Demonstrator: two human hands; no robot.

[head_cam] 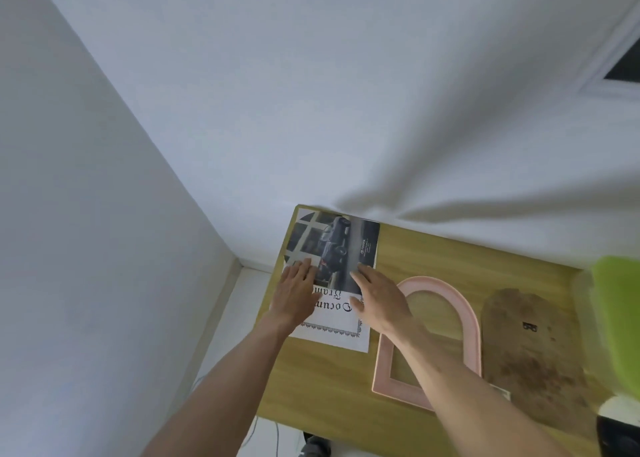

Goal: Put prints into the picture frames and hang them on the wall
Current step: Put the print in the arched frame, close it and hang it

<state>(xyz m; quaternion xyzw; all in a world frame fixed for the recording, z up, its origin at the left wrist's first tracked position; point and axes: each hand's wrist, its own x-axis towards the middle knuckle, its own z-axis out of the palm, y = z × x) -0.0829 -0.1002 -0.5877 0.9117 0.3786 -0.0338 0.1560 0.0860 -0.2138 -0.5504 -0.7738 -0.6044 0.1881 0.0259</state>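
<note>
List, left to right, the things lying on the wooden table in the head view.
Dark car print lying over a white document sheet → pink arched picture frame → brown arched backing board → green object at the right edge.

Place: a plain room in a home or small office is showing, which one cannot be told.
Walls: bare white walls [311, 93] are meeting in a corner.
Furniture: a wooden table [450, 259] is standing against the wall.
Opening: a white-framed window [620, 65] is showing top right.
</note>
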